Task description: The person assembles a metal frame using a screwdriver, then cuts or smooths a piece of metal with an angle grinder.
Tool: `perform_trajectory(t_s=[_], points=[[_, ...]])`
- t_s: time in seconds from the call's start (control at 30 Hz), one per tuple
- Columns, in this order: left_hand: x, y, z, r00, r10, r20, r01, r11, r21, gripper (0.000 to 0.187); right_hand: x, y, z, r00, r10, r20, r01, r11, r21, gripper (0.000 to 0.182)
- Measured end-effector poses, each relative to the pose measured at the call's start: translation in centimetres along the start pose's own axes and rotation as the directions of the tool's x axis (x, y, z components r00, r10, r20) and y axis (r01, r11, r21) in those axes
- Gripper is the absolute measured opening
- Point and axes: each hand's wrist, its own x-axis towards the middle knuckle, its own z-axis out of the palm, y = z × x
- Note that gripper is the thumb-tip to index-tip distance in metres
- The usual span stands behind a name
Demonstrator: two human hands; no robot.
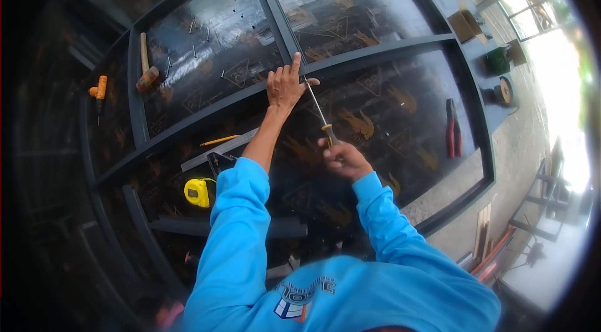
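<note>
My right hand (344, 158) is wrapped around the handle of a screwdriver (316, 103). Its long metal shaft slants up and left to a joint of the dark grey metal frame (375, 57). On that same joint rests my left hand (285, 86), fingers stretched out, index finger along the upright bar and thumb beside the screwdriver's tip. Whatever the tip touches is too small to make out. Under the frame lies a dark, glossy board (350, 178) with orange printed marks.
Left lie a hammer (149, 75), an orange drill-like tool (100, 95), a yellow tape measure (197, 193), a pencil (219, 140) and a metal straightedge (210, 156). Several screws (194, 51) are scattered upper left. Red-handled pliers (454, 131) lie right, near a green container (498, 61).
</note>
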Motion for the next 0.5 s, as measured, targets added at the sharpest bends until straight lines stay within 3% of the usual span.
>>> perform_trajectory(t_s=[0.13,0.17,0.23,0.27,0.3,0.33,0.37,0.4,0.47,0.5], points=[[0.0,0.0,0.3,1.000,-0.023,-0.004,0.023,1.000,0.006,0.094,0.1,0.3,1.3,0.990,-0.069,-0.125,0.045,0.981,-0.187,0.028],[0.0,0.0,0.4,1.000,-0.024,0.008,0.024,1.000,0.001,0.094,0.1,0.8,2.3,0.946,-0.201,-0.256,0.114,0.942,-0.316,0.028],[0.1,0.1,0.2,0.998,-0.044,0.044,0.045,0.999,-0.019,0.096,-0.1,1.7,3.3,0.824,-0.419,-0.382,0.148,0.808,-0.570,0.034],[0.3,0.4,-0.7,0.995,-0.067,0.076,0.071,0.996,-0.045,0.095,0.3,2.7,2.8,0.648,-0.687,-0.329,0.213,0.578,-0.788,0.036],[0.4,0.7,-1.4,0.991,-0.089,0.101,0.092,0.996,-0.022,0.091,1.4,3.6,2.5,0.449,-0.879,-0.162,0.222,0.286,-0.932,0.039],[0.4,1.1,-2.1,0.985,-0.122,0.125,0.124,0.992,-0.013,0.089,0.3,3.2,5.0,0.417,-0.880,-0.227,0.101,0.293,-0.951,0.044],[0.2,1.3,-2.7,0.980,-0.140,0.138,0.149,0.987,-0.053,0.088,0.6,3.7,4.8,0.359,-0.918,-0.170,0.074,0.209,-0.975,0.045],[0.0,1.3,-2.7,0.977,-0.154,0.150,0.168,0.982,-0.084,0.090,1.4,4.0,3.7,0.361,-0.927,-0.101,0.029,0.119,-0.992,0.045],[0.0,1.4,-3.1,0.950,-0.184,0.251,0.224,0.964,-0.144,0.090,1.9,2.4,2.3,0.620,-0.778,-0.106,0.088,0.203,-0.975,0.045],[0.0,1.2,-3.4,0.948,-0.203,0.246,0.239,0.963,-0.126,0.089,1.4,1.0,1.8,0.628,-0.775,-0.078,0.096,0.176,-0.980,0.045]])
